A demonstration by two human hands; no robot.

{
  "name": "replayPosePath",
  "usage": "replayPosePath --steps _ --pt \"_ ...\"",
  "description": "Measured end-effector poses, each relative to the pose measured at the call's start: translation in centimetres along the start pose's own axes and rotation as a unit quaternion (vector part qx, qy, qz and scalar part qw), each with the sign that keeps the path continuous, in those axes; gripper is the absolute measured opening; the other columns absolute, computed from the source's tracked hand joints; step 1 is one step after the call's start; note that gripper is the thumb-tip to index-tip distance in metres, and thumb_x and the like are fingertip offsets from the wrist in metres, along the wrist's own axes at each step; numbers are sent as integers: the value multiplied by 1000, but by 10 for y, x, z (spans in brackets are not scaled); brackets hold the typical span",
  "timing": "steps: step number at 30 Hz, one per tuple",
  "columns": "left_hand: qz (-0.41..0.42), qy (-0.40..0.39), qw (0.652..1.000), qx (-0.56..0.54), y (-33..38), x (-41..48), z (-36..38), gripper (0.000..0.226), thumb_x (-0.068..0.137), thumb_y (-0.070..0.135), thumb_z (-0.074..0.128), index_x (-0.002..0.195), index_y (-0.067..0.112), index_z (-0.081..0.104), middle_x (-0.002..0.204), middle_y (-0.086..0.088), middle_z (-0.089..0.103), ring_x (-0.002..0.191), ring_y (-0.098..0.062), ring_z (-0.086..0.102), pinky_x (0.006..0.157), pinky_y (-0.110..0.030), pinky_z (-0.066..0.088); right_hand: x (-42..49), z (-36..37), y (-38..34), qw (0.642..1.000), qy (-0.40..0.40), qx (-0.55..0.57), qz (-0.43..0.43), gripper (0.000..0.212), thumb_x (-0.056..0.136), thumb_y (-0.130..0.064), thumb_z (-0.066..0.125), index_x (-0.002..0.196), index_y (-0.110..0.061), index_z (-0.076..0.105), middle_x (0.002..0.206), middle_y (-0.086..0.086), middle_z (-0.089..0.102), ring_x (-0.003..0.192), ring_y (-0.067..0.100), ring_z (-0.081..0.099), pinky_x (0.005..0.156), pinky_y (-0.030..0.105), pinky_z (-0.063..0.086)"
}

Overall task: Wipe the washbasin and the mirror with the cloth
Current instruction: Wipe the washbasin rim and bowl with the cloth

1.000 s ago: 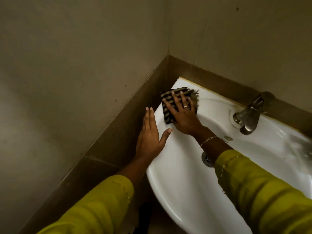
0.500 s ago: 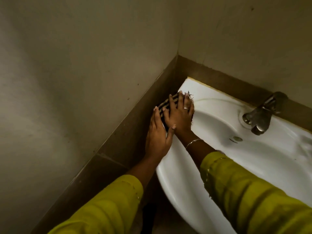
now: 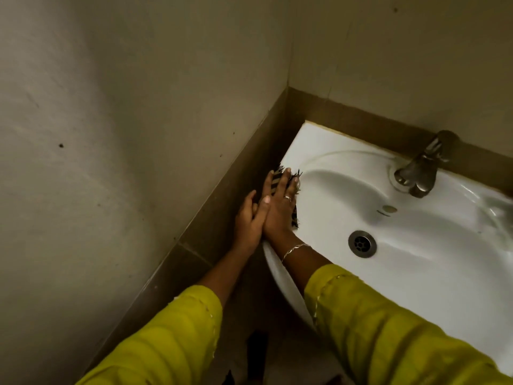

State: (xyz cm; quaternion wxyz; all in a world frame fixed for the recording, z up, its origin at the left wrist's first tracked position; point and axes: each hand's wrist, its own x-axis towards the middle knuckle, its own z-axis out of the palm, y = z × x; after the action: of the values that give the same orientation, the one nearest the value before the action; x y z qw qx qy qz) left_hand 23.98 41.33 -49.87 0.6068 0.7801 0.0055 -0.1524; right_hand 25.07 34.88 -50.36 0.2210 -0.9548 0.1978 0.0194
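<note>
Our fingers on the right hand lie flat and close together, pressing down on the cloth. We are not gripping it; we just push it flat against the basin. Only bits of the cloth peek out: dark and light stripes past our fingertips, and a frayed edge by the side of the hand. It sits on the left rim of the basin, near the back corner, right next to the brown tiles.

We wear a ring on one finger and a thin bracelet on that wrist.

Our left hand rests beside the right one, and the two touch along their sides. Its fingers are straight and close together too, and it holds nothing. It lies at the outer edge of the rim, beside the tiles; we cannot tell if it touches the basin or the wall.

Both arms have yellow sleeves.

The basin is white and shiny. It has a round metal drain in the bottom and a small hole higher up on the back side. A metal tap stands at the back edge, well apart from our hands. The wall above the tiles is plain with a few small dark spots. We cannot see the mirror.
</note>
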Motion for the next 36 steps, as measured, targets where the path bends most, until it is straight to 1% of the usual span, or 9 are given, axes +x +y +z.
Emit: replayPosePath --steps 4,8,11,13,14,16,20,26,36 --pt "-52 -86 995 -7 5 2 -10 78 76 50 57 140 13 33 137 -13 48 119 -24 51 103 -40 41 -18 3 -1 1000 -25 -7 -2 63 98 -19 34 148 -20 -4 153 16 -21 140 41 -13 114 54 15" --pt "-16 -122 990 73 7 -9 -16 58 92 39 48 144 24 25 141 -5 44 123 -19 46 93 -23 36 -38 2 -2 998 -55 -26 -20 64 98 -17 36 148 -23 -5 152 15 -24 140 43 -11 113 54 19" --pt "32 -144 976 161 3 -22 -21 58 95 43 39 146 24 17 146 -4 37 129 -20 39 97 -23 31 -53 3 4 996 -73 -15 -39 68 98 -16 39 147 -25 -7 152 16 -25 140 42 -9 113 54 20" --pt "59 -142 959 239 -2 -32 -22 66 92 52 34 147 20 15 150 -10 29 137 -24 27 111 -33 24 -65 2 10 995 -84 -4 -55 66 98 -20 38 147 -24 -6 152 19 -22 141 43 -6 113 53 20" --pt "63 -140 944 291 -4 -36 -22 70 90 55 29 147 17 12 152 -14 21 141 -25 17 115 -36 14 -71 0 12 994 -88 -2 -62 64 98 -23 36 147 -24 -5 152 21 -20 141 43 -4 113 52 21" --pt "77 -136 910 384 -7 -47 -22 78 85 57 18 147 12 5 155 -15 6 143 -25 -4 116 -35 -2 -83 -4 18 992 -103 -6 -79 63 99 -27 34 147 -23 -5 152 24 -17 141 43 -2 113 51 22" --pt "133 -132 882 433 -10 -65 -24 85 82 63 15 147 9 2 155 -9 -8 141 -18 -16 113 -38 -4 -105 -9 29 985 -136 -22 -108 63 99 -28 33 148 -20 -6 153 24 -13 141 42 -1 113 50 22" --pt "198 -141 837 489 -13 -89 -12 87 76 67 7 144 15 23 155 -17 0 142 -23 -9 111 -33 -7 -140 -20 53 978 -151 -39 -142 58 100 -22 28 147 -10 -4 155 20 -5 142 40 3 114 49 20" --pt "226 -188 794 533 -12 -123 21 93 72 72 12 136 12 40 144 -15 37 140 -25 18 115 -42 2 -177 -30 104 963 -122 -61 -234 51 95 -9 33 144 -5 20 146 22 23 127 38 34 99 47 42"
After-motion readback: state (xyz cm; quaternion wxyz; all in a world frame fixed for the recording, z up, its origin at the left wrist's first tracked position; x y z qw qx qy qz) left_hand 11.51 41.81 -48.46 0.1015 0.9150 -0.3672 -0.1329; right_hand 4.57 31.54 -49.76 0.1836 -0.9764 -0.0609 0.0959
